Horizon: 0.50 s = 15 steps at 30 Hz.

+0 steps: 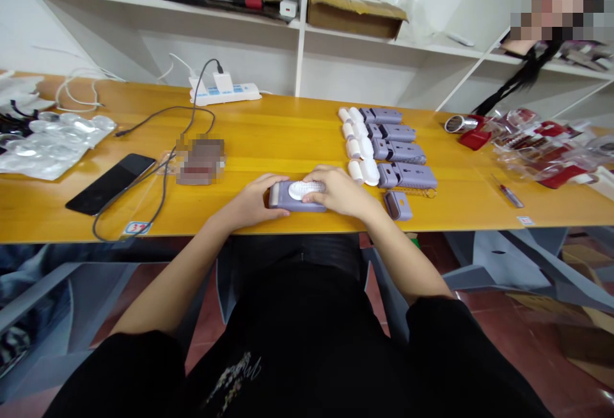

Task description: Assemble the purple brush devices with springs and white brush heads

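The lilac plastic housing (283, 197) looks smooth with a soft matt finish, while its white oval pad (306, 190) has a finely pimpled, rough-looking surface. The counter (268, 143) is varnished yellow wood, glossy enough to catch the light. The phone (110, 183) has a shiny glass face, the power strip (225, 93) is smooth white plastic, the clear plastic bags (52, 146) are crinkled and shiny, the cardboard box (355, 14) is dull brown paperboard, and the black sleeve (115, 379) is matt cloth.
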Motion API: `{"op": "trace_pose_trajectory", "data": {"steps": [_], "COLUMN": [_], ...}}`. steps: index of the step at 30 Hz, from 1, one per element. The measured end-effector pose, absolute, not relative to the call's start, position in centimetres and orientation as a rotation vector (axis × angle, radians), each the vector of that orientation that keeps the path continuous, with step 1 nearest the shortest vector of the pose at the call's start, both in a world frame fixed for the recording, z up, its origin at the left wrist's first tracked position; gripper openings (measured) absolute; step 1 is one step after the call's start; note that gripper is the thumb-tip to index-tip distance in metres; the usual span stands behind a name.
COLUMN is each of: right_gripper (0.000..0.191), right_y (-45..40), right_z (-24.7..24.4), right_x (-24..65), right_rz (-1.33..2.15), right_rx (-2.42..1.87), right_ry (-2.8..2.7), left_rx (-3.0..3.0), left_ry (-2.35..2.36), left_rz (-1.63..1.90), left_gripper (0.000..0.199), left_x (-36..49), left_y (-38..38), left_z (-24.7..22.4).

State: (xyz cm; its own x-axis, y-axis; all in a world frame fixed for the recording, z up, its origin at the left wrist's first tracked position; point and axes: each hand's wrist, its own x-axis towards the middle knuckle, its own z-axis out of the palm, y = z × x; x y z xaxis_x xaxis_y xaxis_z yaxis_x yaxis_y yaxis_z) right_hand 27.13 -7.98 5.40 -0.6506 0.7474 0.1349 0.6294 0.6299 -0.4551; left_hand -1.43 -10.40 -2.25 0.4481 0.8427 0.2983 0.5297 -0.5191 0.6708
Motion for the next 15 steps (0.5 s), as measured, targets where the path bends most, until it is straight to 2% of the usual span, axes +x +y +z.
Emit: {"op": "trace_pose_trajectory", "data": {"steps": [15], "right_gripper": [0.026], "right_y": [-8.5], "right_z": [3.1], "right_x": [27.0], "right_rz": [0.571], "right_rx": [-0.957], "right_ry": [-2.41], "left_rx": [2.195], "left_ry": [1.138], "left_rz": [0.839], "left_gripper": [0.078], "left_x": [-1.1], "left_y": [-10.5], "left_z": [-2.1]}}
